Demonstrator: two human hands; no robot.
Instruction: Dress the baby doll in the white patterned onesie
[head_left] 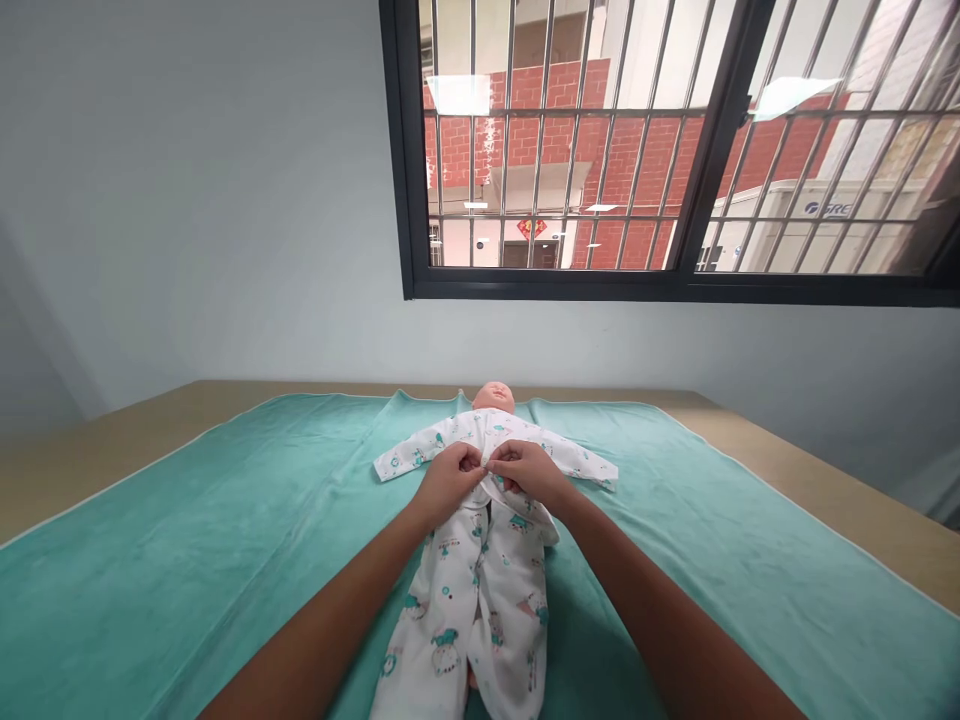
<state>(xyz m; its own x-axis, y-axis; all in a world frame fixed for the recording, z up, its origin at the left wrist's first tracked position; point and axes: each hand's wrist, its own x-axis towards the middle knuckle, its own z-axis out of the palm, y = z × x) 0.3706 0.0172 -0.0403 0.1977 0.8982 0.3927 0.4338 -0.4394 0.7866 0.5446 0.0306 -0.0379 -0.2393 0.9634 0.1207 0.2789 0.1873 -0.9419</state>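
A baby doll (493, 396) lies on its back on a teal towel (225, 520), head toward the window. It wears a white patterned sleepsuit (480, 590) with its sleeves spread to both sides. My left hand (448, 480) and my right hand (527, 470) meet over the doll's chest. Each hand pinches an edge of the sleepsuit's front opening, fingers closed on the fabric. Below the hands the front of the suit hangs partly apart down the legs.
The towel covers a tan table (825, 480) that stands against a pale wall. A black-framed barred window (675, 150) is above the table's far edge, with red brick buildings outside.
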